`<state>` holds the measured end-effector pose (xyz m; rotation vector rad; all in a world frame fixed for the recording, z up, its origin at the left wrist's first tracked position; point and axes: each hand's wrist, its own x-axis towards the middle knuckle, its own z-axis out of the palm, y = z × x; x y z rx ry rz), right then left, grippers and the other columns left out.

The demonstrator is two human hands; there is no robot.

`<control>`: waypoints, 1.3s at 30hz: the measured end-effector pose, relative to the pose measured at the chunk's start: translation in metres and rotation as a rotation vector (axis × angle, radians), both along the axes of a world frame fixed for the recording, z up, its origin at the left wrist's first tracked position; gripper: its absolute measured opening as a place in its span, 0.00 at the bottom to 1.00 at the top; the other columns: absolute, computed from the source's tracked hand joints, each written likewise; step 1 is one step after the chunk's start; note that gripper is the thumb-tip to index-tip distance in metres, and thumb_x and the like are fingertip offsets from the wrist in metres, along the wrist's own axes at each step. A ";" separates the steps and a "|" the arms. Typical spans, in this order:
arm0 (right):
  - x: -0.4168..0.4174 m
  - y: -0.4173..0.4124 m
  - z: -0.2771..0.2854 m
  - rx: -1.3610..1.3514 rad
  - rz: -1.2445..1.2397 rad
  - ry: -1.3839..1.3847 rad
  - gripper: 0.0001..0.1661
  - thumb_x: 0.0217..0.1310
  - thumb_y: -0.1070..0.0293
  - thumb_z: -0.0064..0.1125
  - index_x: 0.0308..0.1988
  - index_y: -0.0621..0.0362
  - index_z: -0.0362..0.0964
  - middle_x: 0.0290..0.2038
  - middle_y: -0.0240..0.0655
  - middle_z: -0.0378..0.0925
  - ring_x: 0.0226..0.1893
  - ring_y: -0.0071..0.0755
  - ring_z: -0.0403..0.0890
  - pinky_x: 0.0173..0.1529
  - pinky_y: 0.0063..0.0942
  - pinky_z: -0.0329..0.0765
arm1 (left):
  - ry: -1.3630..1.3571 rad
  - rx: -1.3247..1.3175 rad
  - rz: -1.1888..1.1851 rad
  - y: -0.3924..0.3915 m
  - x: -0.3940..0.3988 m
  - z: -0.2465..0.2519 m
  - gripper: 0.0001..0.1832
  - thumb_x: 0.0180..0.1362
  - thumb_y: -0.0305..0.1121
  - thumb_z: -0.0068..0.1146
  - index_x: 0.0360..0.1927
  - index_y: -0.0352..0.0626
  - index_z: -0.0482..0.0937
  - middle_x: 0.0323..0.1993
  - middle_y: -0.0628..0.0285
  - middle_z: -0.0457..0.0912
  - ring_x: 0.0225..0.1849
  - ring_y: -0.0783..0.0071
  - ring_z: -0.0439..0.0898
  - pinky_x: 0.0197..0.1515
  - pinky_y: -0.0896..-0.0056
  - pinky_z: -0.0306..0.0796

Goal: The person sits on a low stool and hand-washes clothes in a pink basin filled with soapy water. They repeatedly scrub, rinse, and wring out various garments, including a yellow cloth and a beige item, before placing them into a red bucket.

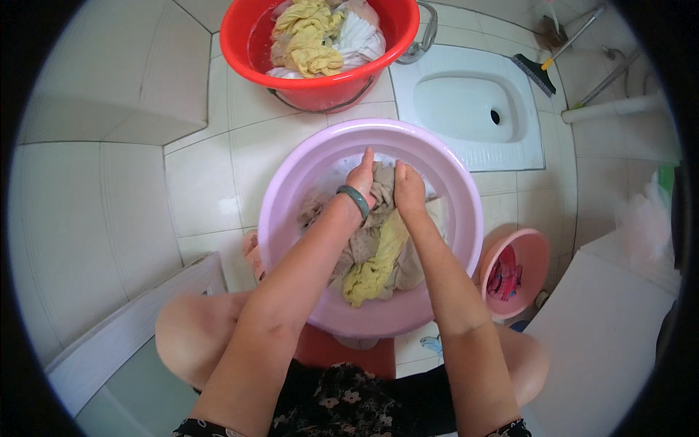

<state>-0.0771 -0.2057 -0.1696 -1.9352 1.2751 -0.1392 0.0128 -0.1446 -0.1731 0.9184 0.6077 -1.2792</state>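
Observation:
A large pink-lilac plastic basin (370,322) stands on the floor before me, with wet clothes and some sudsy water in it. Both hands are over its far half, on a bunched grey-beige cloth (384,183). My left hand (361,177), with a dark green bangle at the wrist, is at the cloth's left side, thumb pointing up. On the other side my right hand (409,188) has its fingers curled round the cloth's edge. Nearer to me lies a yellow cloth (374,267) among beige and patterned garments. The palms and part of the fingers are hidden.
Beyond the basin stands a red bucket (322,84) holding yellow and white clothes. A squat toilet (464,104) is set in the floor at the upper right, beside a floor brush (535,74). A small pink bucket (524,306) with red fabric stands right, near a white cabinet (606,328).

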 end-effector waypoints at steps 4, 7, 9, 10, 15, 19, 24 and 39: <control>0.000 -0.021 -0.076 0.120 -0.088 -0.056 0.25 0.61 0.53 0.40 0.32 0.65 0.71 0.32 0.55 0.74 0.37 0.56 0.74 0.43 0.44 0.68 | -0.240 -0.107 -0.101 -0.001 0.013 -0.086 0.20 0.58 0.42 0.51 0.48 0.38 0.71 0.45 0.58 0.75 0.45 0.67 0.76 0.48 0.65 0.70; -0.015 -0.026 -0.116 0.169 0.059 -0.009 0.24 0.60 0.54 0.44 0.25 0.66 0.69 0.27 0.53 0.74 0.28 0.52 0.74 0.37 0.40 0.68 | -0.562 0.371 -0.398 0.000 0.012 -0.114 0.20 0.55 0.40 0.53 0.45 0.36 0.74 0.46 0.56 0.76 0.46 0.66 0.75 0.48 0.67 0.69; -0.030 -0.034 -0.135 -0.037 0.325 0.285 0.16 0.58 0.59 0.47 0.35 0.61 0.71 0.29 0.52 0.75 0.31 0.51 0.77 0.38 0.38 0.70 | -0.645 0.578 -0.609 -0.011 0.002 -0.109 0.23 0.51 0.42 0.55 0.45 0.34 0.75 0.46 0.56 0.76 0.45 0.65 0.75 0.47 0.70 0.68; -0.030 -0.033 -0.140 -0.081 0.422 0.465 0.15 0.57 0.60 0.47 0.38 0.58 0.71 0.30 0.52 0.75 0.32 0.52 0.77 0.39 0.38 0.71 | -0.653 0.637 -0.683 -0.017 0.001 -0.109 0.23 0.51 0.42 0.55 0.45 0.33 0.75 0.46 0.55 0.76 0.45 0.65 0.75 0.48 0.70 0.68; -0.001 -0.016 -0.118 0.694 -0.290 -0.414 0.18 0.61 0.60 0.45 0.43 0.62 0.68 0.32 0.42 0.76 0.34 0.34 0.76 0.44 0.29 0.70 | 0.054 0.013 -0.070 -0.002 0.007 -0.134 0.19 0.55 0.41 0.53 0.46 0.39 0.73 0.44 0.58 0.76 0.46 0.67 0.74 0.49 0.67 0.68; 0.011 0.012 -0.030 0.330 -0.128 -0.330 0.17 0.62 0.60 0.42 0.35 0.62 0.70 0.33 0.47 0.74 0.31 0.34 0.75 0.40 0.31 0.71 | 0.012 -0.026 0.007 0.000 0.007 -0.067 0.20 0.57 0.44 0.51 0.49 0.43 0.70 0.43 0.62 0.75 0.45 0.69 0.73 0.48 0.65 0.69; 0.004 0.033 0.052 -0.222 0.298 0.090 0.20 0.63 0.56 0.38 0.34 0.60 0.71 0.30 0.54 0.75 0.28 0.55 0.76 0.33 0.44 0.71 | 0.075 -0.135 -0.050 0.013 -0.015 0.003 0.32 0.56 0.54 0.48 0.57 0.41 0.65 0.57 0.55 0.65 0.57 0.63 0.64 0.57 0.59 0.57; -0.027 0.106 0.187 -0.400 0.346 -0.021 0.23 0.64 0.56 0.36 0.32 0.62 0.71 0.28 0.53 0.75 0.29 0.59 0.75 0.35 0.47 0.70 | -0.157 -0.233 0.060 0.081 -0.052 0.129 0.22 0.60 0.47 0.44 0.46 0.38 0.71 0.43 0.58 0.76 0.45 0.66 0.73 0.48 0.65 0.67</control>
